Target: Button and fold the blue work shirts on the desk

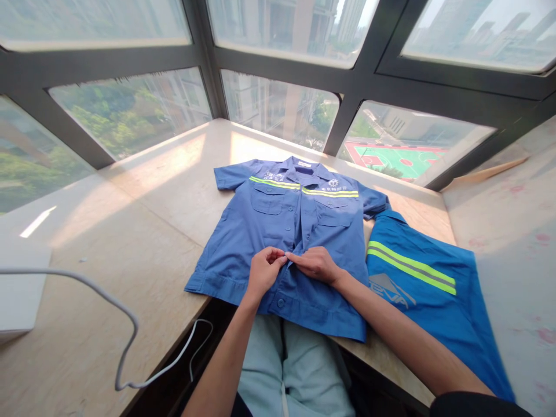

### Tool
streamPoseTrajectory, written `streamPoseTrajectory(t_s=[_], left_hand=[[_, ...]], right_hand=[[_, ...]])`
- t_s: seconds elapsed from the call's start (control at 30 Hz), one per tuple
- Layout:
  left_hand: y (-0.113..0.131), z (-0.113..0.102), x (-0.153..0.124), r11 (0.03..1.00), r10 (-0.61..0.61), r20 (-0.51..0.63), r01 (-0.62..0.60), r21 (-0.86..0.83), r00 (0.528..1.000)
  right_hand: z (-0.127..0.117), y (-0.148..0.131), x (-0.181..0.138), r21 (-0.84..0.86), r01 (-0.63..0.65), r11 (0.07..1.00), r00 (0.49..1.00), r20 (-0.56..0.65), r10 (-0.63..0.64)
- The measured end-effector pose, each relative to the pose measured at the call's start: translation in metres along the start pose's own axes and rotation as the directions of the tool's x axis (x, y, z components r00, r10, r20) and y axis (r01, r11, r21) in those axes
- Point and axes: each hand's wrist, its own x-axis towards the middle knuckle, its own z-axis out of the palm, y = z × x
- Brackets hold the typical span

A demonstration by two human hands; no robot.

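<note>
A blue short-sleeved work shirt (278, 226) with yellow-green reflective strips lies face up, its collar away from me and its hem hanging over the ledge edge. My left hand (266, 267) pinches the front placket at about mid-height. Close against it, my right hand (316, 265) grips the other front edge, with fingertips meeting the left ones. The button between the fingers is hidden. Above the hands the front is parted, with buttons showing along one side. Below them a button (280, 303) sits at the hem band.
A second, brighter blue garment (428, 313) with a reflective strip lies at the right, by the wall. A white cable (132, 324) curves across the left of the stone ledge (143, 231), near a white box (21, 295). Windows (278, 104) border the far side.
</note>
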Motion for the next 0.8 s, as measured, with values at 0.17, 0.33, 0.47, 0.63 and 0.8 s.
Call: streamPoseTrajectory(t_s=[0.17,0.33,0.47,0.63,0.8], left_hand=[[-0.0042,0.0014,-0.002,0.999,0.02,-0.038,-0.019,0.026,0.999],[-0.0061,0.0011,-0.0014,1.0,0.019,-0.042,-0.02,-0.023,0.999],[-0.0045,0.0008,0.0004,0.998,-0.008,-0.05,0.005,-0.056,0.999],[-0.0032,0.0027,0.002,0.999,-0.023,-0.075,0.02,-0.05,0.997],[-0.0025,0.0025,0.0013,0.996,-0.028,-0.068,0.023,-0.086,0.997]], right_hand=[[0.0017,-0.003,-0.0024,0.088,-0.101,0.991,0.995,-0.003,0.102],[0.0001,-0.0026,-0.0007,0.154,-0.097,0.983,0.995,-0.005,0.099],[-0.0013,-0.0015,0.0002,0.122,-0.08,0.989,0.997,-0.011,0.082],[-0.0008,-0.0018,0.0022,0.081,-0.071,0.994,0.997,-0.008,0.072],[0.0009,-0.0009,0.0024,0.086,-0.077,0.993,0.997,-0.001,0.077]])
